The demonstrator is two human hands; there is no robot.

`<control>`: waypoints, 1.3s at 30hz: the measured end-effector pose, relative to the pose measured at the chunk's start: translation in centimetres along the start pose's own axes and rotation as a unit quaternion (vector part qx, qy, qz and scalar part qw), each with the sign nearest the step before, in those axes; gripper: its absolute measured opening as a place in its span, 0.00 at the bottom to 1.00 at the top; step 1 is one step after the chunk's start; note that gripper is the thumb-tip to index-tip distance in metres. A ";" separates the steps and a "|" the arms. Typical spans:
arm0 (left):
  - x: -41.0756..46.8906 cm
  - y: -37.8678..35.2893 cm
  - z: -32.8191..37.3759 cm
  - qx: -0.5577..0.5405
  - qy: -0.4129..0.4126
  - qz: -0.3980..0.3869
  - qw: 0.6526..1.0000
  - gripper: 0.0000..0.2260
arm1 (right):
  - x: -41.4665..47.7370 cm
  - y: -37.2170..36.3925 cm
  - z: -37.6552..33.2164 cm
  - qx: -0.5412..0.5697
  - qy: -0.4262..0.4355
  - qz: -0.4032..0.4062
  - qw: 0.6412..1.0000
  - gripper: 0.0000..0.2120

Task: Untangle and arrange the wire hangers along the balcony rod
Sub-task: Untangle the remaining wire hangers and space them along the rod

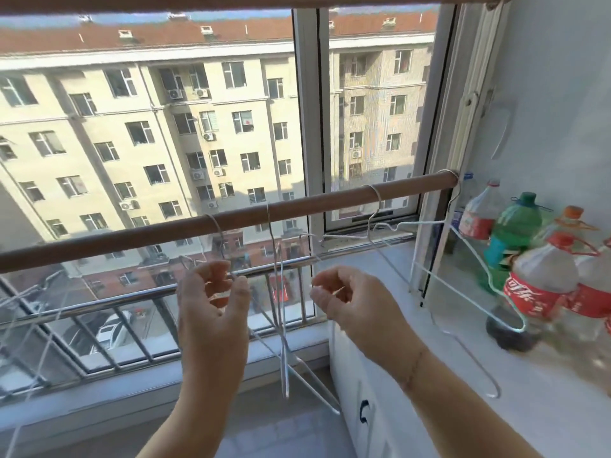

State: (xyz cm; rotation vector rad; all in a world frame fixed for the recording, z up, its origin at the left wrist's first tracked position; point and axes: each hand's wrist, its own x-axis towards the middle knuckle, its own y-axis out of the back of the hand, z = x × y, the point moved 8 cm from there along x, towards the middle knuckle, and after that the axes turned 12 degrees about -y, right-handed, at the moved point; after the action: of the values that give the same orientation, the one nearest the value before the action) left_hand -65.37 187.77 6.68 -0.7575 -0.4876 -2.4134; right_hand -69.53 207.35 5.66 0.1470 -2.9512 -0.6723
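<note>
Head view: near the rod [297, 208], the left hand [213, 294] grips the tangled hangers [284, 361] while the right hand [340, 295] pinches one of their wires.

White wire hangers [283, 358] hang, seemingly tangled, along the brown rod [330, 200].

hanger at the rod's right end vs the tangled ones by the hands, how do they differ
The right-end hanger hangs untouched; the tangled hangers cross each other, pinched by the left hand and right hand. The right-end hanger spreads over the counter; the tangled hangers droop steeply. Both are white wire hooked on the rod.
</note>
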 end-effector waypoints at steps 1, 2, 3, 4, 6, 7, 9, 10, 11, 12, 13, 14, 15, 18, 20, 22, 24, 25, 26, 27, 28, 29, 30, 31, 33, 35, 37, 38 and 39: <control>-0.5 0.3 -1.1 -0.003 0.031 0.004 0.999 0.10 | 0.6 -1.6 0.6 0.002 -0.016 -0.024 1.000 0.08; -0.9 0.3 -2.1 -0.012 0.071 0.008 0.997 0.12 | 1.2 -2.8 1.0 0.008 -0.026 -0.040 0.999 0.09; -1.4 0.2 -3.2 -0.026 0.114 0.013 0.993 0.13 | 1.6 -3.8 1.3 0.017 -0.033 -0.051 0.998 0.10; -1.9 -0.1 -4.1 -0.047 0.156 0.013 0.987 0.14 | 1.9 -4.5 1.4 0.029 -0.037 -0.059 0.997 0.10; -2.9 -1.4 -5.7 -0.099 0.225 -0.026 0.969 0.17 | 2.2 -5.6 1.4 0.048 -0.041 -0.069 0.996 0.09; -3.5 -2.3 -6.2 -0.127 0.257 -0.056 0.956 0.18 | 2.3 -6.0 1.5 0.056 -0.043 -0.074 0.995 0.08; -4.5 -3.7 -6.8 -0.189 0.306 -0.100 0.928 0.14 | 2.3 -6.7 1.6 0.072 -0.050 -0.087 0.992 0.07; -4.8 -4.1 -6.9 -0.209 0.318 -0.111 0.918 0.11 | 2.3 -7.0 1.7 0.084 -0.055 -0.094 0.991 0.07; -5.0 -4.2 -6.8 -0.217 0.321 -0.117 0.914 0.09 | 2.4 -7.2 1.9 0.099 -0.062 -0.100 0.988 0.07; -5.0 -4.1 -6.7 -0.220 0.318 -0.116 0.915 0.08 | 2.4 -7.3 1.9 0.115 -0.067 -0.103 0.986 0.07; -5.0 -4.0 -6.5 -0.221 0.311 -0.112 0.917 0.06 | 2.5 -7.3 1.9 0.127 -0.070 -0.104 0.984 0.07; -4.9 -3.7 -6.4 -0.219 0.306 -0.106 0.920 0.05 | 2.5 -7.3 1.8 0.137 -0.070 -0.103 0.983 0.07; -4.9 -3.5 -6.4 -0.216 0.303 -0.102 0.923 0.05 | 2.6 -7.3 1.8 0.142 -0.070 -0.100 0.982 0.07; -4.9 -2.8 -6.5 -0.205 0.296 -0.104 0.927 0.05 | 2.8 -7.4 1.6 0.138 -0.063 -0.093 0.984 0.07; -4.9 -2.5 -6.4 -0.193 0.283 -0.110 0.933 0.06 | 2.7 -7.6 1.5 0.140 -0.060 -0.096 0.984 0.08; -4.9 -1.9 -6.0 -0.175 0.259 -0.117 0.943 0.06 | 2.8 -7.6 1.7 0.147 -0.061 -0.090 0.983 0.08; -4.8 -1.2 -5.7 -0.158 0.233 -0.118 0.952 0.07 | 3.0 -7.2 1.9 0.150 -0.061 -0.073 0.984 0.08; -4.8 -0.7 -5.6 -0.151 0.222 -0.118 0.956 0.07 | 3.2 -7.0 2.0 0.148 -0.061 -0.067 0.985 0.07; -4.8 -0.3 -5.5 -0.146 0.214 -0.118 0.959 0.08 | 3.2 -6.7 2.0 0.142 -0.058 -0.066 0.986 0.08; -4.7 0.1 -5.4 -0.144 0.210 -0.116 0.960 0.08 | 3.2 -6.5 2.0 0.133 -0.054 -0.066 0.987 0.08; -4.6 0.5 -5.5 -0.145 0.210 -0.113 0.960 0.08 | 3.1 -6.3 2.1 0.123 -0.050 -0.065 0.989 0.09; -4.5 0.8 -5.7 -0.148 0.213 -0.108 0.960 0.08 | 3.0 -6.0 2.2 0.116 -0.047 -0.060 0.990 0.09; -4.5 1.0 -5.8 -0.151 0.215 -0.103 0.959 0.08 | 2.8 -5.7 2.4 0.112 -0.046 -0.053 0.991 0.09; -4.4 1.1 -5.9 -0.152 0.216 -0.099 0.959 0.08 | 2.7 -5.3 2.6 0.111 -0.048 -0.045 0.992 0.09; -4.3 0.9 -6.0 -0.154 0.218 -0.095 0.959 0.07 | 2.5 -4.6 3.2 0.110 -0.051 -0.029 0.992 0.09; -4.3 0.7 -6.0 -0.156 0.217 -0.093 0.959 0.07 | 2.4 -3.6 3.7 0.112 -0.057 -0.014 0.992 0.09; -4.3 0.4 -6.0 -0.159 0.219 -0.092 0.958 0.07 | 2.3 -2.6 4.0 0.120 -0.063 -0.002 0.991 0.09; -4.2 0.2 -6.0 -0.160 0.219 -0.093 0.958 0.07 | 2.4 -2.2 4.2 0.125 -0.066 0.003 0.990 0.09; -4.2 0.1 -6.0 -0.161 0.219 -0.093 0.958 0.07 | 2.4 -1.7 4.3 0.129 -0.069 0.007 0.989 0.09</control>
State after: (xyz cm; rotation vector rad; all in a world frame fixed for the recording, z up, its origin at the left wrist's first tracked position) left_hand -64.88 186.46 -0.52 -0.2868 0.0149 -2.7685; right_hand -72.36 207.34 1.27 0.1035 -3.1584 -0.3082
